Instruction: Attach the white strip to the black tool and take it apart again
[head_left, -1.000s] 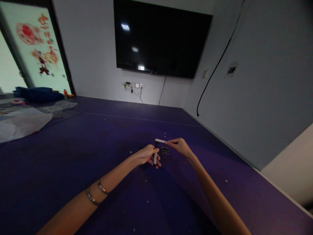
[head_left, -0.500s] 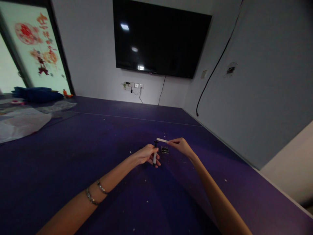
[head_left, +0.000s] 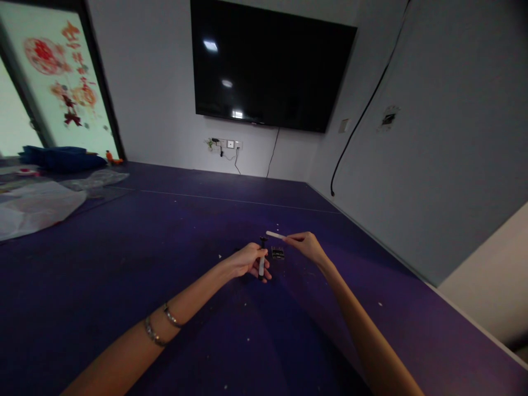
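My left hand is closed around a slim black-and-white razor, held upright. Its small, wider dark head points away from me, above my thumb. Between the fingertips of my right hand is one end of a flat white stick. The stick's free end points left, close to the razor's head but apart from it as far as I can see. A small dark rectangular piece with pale lines lies between my hands; its kind is too small to tell.
A purple surface dotted with white specks spreads all around. Clear plastic sheeting and a dark blue cloth bundle lie far left. A television hangs on the back wall, and a black cable dangles at the right.
My right hand has drawn the white stick slightly to the right, away from the razor's head. My left hand stays almost still.
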A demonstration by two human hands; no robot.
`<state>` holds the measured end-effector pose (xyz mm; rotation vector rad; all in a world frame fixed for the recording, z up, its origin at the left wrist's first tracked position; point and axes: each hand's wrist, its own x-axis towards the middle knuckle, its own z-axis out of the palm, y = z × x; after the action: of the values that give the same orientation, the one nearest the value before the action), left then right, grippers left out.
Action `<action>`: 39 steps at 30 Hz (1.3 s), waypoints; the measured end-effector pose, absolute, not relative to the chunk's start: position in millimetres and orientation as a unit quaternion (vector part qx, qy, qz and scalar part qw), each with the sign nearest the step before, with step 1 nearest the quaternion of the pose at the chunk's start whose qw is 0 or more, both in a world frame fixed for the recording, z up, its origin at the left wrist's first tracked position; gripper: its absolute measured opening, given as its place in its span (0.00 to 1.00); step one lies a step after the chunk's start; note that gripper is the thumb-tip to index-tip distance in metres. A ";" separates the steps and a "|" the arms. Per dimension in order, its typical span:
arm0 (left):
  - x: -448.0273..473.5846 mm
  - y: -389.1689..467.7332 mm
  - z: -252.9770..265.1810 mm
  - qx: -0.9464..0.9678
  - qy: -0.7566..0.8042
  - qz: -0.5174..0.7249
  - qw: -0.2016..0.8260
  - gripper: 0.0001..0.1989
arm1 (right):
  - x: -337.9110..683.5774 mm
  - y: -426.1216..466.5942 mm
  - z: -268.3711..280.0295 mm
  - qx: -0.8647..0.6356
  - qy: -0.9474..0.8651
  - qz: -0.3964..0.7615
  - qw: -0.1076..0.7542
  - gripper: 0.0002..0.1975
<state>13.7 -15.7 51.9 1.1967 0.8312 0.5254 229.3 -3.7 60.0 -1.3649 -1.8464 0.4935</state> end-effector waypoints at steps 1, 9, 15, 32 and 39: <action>13.9 -15.7 51.7 0.541 0.375 0.236 0.715 0.05 | 229.0 -4.0 60.6 -0.533 -0.727 0.197 0.385 0.18; 14.1 -14.2 50.0 0.546 0.367 0.236 0.715 0.06 | 228.7 -2.5 60.9 -0.539 -0.738 0.176 0.367 0.18; 14.6 -15.6 52.1 0.544 0.372 0.235 0.715 0.03 | 230.6 -4.1 62.7 -0.534 -0.751 0.182 0.343 0.19; 15.2 -21.6 57.1 0.557 0.371 0.219 0.710 0.04 | 222.9 -7.6 66.5 -0.520 -0.765 0.161 0.345 0.19; 12.7 -22.9 64.0 0.583 0.353 0.228 0.696 0.05 | 232.4 -5.9 68.3 -0.559 -0.727 0.137 0.375 0.21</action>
<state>12.7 -22.9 64.0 1.3002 0.7874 0.5078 232.4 -5.9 68.3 -1.4306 -1.8612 0.3520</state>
